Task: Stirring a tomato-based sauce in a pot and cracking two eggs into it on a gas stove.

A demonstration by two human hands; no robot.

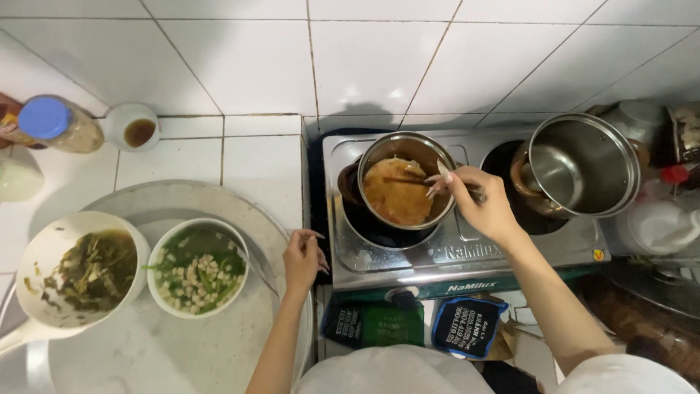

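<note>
My right hand (477, 206) grips a pair of chopsticks (405, 180) whose tips reach into a small steel pot (402, 149) of orange-brown food on the left burner of a steel gas stove (452, 257). My left hand (302, 257) hovers with fingers loosely apart at the edge of a round metal tray (219, 343), just left of the stove, holding nothing. Nearest to it on the tray is a white bowl (197, 267) of greens and white pieces.
A white saucepan (76, 270) of dark greens sits on the tray's left. A larger empty steel pot (582, 165) stands on the right burner. A blue-lidded jar (55, 124) and small sauce dish (136, 128) are at the back left. Pouches (467, 325) lie below the stove.
</note>
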